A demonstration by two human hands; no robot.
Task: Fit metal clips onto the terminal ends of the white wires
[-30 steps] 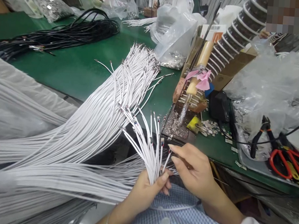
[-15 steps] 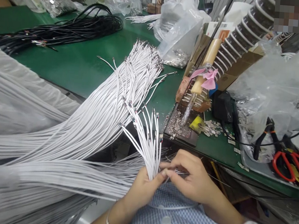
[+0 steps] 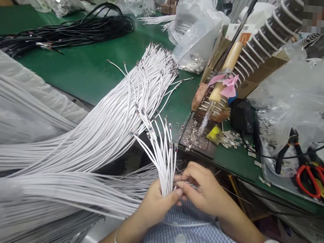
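My left hand (image 3: 155,203) is closed round a bunch of white cables (image 3: 163,162) whose ends fan upward, tipped with small metal connectors. Close against it, my right hand (image 3: 201,188) has its thumb and fingers pinched together by the base of the bunch. What sits between those fingertips is hidden; thin strands show just behind them. One white cable (image 3: 187,224) curves across the checked cloth on my lap, under both hands. Beyond the bunch, a large pile of white cables (image 3: 119,99) lies over the table edge, connector ends pointing away.
On the green table (image 3: 79,70) lie black cables (image 3: 74,28) and plastic bags (image 3: 196,38). To the right, a wooden-handled soldering iron (image 3: 222,81) leans by a brick, above solder crumbs and loose metal connectors (image 3: 233,139). A tray (image 3: 280,183) holds red-handled pliers (image 3: 308,181) and black cutters (image 3: 290,146).
The fingertips of both hands have shifted slightly against each other. The held bunch stays in my left hand, and the view has moved a little.
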